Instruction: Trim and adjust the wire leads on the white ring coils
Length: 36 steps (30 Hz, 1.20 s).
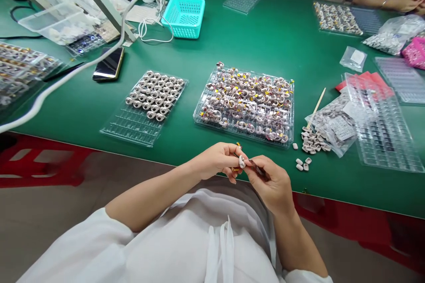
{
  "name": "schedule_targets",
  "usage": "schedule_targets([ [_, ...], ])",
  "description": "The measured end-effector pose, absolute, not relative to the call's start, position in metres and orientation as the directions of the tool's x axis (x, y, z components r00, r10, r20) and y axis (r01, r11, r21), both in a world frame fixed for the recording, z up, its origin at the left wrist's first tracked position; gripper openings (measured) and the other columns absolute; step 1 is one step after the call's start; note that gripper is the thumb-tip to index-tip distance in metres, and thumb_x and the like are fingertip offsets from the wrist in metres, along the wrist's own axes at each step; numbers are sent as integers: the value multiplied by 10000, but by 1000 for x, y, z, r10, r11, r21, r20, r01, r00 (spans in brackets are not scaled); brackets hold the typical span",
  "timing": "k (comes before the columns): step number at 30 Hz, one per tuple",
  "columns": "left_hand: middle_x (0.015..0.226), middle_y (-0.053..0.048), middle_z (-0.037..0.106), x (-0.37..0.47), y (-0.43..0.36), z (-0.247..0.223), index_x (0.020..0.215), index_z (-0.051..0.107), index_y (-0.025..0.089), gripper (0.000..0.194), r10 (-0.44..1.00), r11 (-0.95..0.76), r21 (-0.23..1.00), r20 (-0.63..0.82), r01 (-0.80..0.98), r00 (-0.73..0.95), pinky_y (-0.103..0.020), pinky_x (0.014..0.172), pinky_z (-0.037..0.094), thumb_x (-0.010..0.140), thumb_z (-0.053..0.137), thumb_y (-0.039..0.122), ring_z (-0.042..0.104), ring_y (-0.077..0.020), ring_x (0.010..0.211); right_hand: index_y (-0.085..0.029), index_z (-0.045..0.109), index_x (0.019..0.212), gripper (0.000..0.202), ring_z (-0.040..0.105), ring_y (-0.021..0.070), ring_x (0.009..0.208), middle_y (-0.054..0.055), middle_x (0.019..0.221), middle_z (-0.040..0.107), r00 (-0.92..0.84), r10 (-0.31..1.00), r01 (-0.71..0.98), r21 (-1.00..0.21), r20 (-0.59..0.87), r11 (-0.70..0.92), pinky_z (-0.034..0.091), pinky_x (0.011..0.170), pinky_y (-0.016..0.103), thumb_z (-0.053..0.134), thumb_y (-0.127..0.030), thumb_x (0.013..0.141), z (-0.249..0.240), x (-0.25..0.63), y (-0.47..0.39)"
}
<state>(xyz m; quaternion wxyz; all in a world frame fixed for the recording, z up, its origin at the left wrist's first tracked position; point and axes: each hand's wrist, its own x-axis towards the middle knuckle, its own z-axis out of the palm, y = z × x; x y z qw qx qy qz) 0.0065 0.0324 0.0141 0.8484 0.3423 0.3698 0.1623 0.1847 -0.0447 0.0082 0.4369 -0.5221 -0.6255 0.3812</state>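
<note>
Carefully, left hand (217,159) and right hand (270,181) fingers pinch one small white piece (242,162) (just off the tabletop (265,40) edge); steady, aligned pressure seems best.

Bare green desk (265,31) lies open between the two near trays — a clear lane running from the front edge toward the teal basket (184,16). The half-filled tray (146,106) blocks the left, the full tray (245,104) stands straight ahead of the hands. To the right, loose white pieces (310,141), a wooden stick (316,107) and overlapping clear trays (381,128) crowd the desk — little room there. A white cable (66,75) hangs across the left side, above a phone (108,64).
</note>
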Motion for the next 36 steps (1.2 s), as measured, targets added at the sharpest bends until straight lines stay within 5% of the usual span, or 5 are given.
schedule_targets([
  [11,589,0,675,3,37,10,806,619,145,258,366,750,649,-567,126,738,-248,488,600,662,818,223,644,-121,520,-216,654,904,125,469,100,601,10,831,589,-375,918,456,-838,125,300,389,549,243,609,-119,841,19,198,-31],
  [22,889,-68,744,4,19,6,992,739,114,336,715,463,885,-339,-51,612,-286,754,600,793,769,384,694,-135,743,-198,649,832,132,477,112,618,-8,742,574,-40,996,278,-958,-83,-69,390,562,234,644,-317,890,6,187,-36],
  [36,980,-84,738,6,12,-5,1028,664,146,214,857,148,987,-158,59,491,-276,773,586,827,677,219,701,-168,845,-192,670,847,174,445,105,574,-13,709,585,27,992,242,-962,-122,-125,364,537,234,628,-354,893,-4,181,-34],
])
